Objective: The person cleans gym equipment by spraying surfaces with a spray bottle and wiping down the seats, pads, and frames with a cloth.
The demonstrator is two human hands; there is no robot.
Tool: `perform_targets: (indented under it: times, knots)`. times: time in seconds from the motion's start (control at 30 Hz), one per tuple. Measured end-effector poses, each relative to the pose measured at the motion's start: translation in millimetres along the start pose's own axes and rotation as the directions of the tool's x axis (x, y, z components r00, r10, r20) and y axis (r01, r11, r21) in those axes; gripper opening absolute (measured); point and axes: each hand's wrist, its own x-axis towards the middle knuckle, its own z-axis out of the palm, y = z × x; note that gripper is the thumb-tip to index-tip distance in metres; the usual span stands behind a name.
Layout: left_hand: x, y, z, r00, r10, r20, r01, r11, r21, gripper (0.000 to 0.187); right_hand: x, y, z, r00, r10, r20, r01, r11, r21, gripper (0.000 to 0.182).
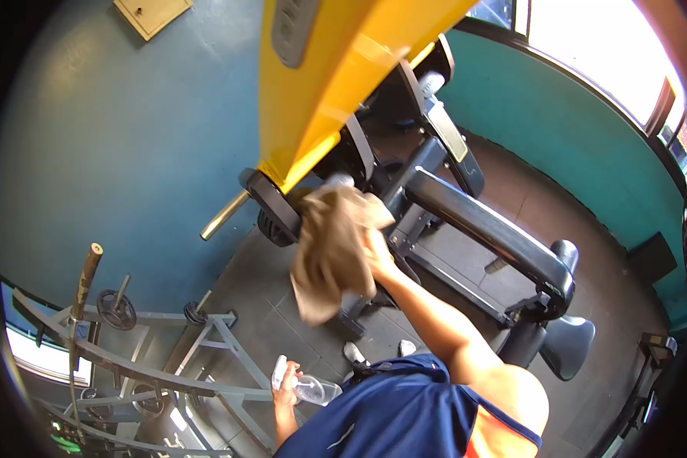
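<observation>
A brown cloth (330, 252) hangs from my right hand (376, 256), its folds slightly smeared by motion. My right arm is stretched forward, and the fingers are closed round the cloth and partly hidden by it. The cloth overlaps the lower end of a yellow machine frame (320, 91) with black parts. Lower down, near my waist, my left hand (285, 391) grips a clear spray bottle (317, 391) with a white trigger head, the bottle lying tilted on its side in this view.
A black padded machine beam (485, 221) runs to the right of my arm. One metal peg (225, 215) sticks out left of the yellow frame. On the lower left stands a grey rack (160, 374) with several weight plates. A blue wall (130, 153) and a teal wall (534, 137) enclose the space.
</observation>
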Motion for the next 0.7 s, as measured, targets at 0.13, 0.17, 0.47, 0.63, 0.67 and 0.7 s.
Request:
perform_targets:
  times: [0.13, 0.17, 0.47, 0.63, 0.67, 0.7]
  knots:
    - [-3, -3, -11, 0.996, 0.005, -0.089, -0.009, 0.999, -0.047, 0.033, 0, 28, -83, 0.824, 0.405, -0.397, -0.293, 0.903, 0.313, 0.055]
    - [-7, -1, -7, 0.99, 0.036, -0.137, -0.044, 0.998, -0.053, 0.031, 32, 27, -100, 0.803, 0.342, -0.489, -0.178, 0.919, 0.351, 0.056]
    - [-23, -6, -27, 0.986, 0.017, -0.168, -0.026, 0.998, -0.054, 0.027, 229, 90, -26, 0.922, 0.068, -0.381, 0.01, 0.98, 0.198, 0.061]
    - [-24, -22, -36, 0.986, -0.033, -0.163, 0.018, 0.995, -0.096, 0.035, 240, 104, -20, 0.928, 0.064, -0.368, 0.002, 0.985, 0.175, 0.064]
    - [-30, -22, -37, 0.984, -0.043, -0.171, 0.027, 0.995, -0.093, 0.037, 250, 104, -19, 0.929, 0.066, -0.364, 0.0, 0.984, 0.178, 0.064]
    - [-32, -17, -33, 0.98, -0.059, -0.189, 0.042, 0.995, -0.095, 0.04, 259, 106, -19, 0.932, 0.065, -0.357, 0.0, 0.984, 0.18, 0.065]
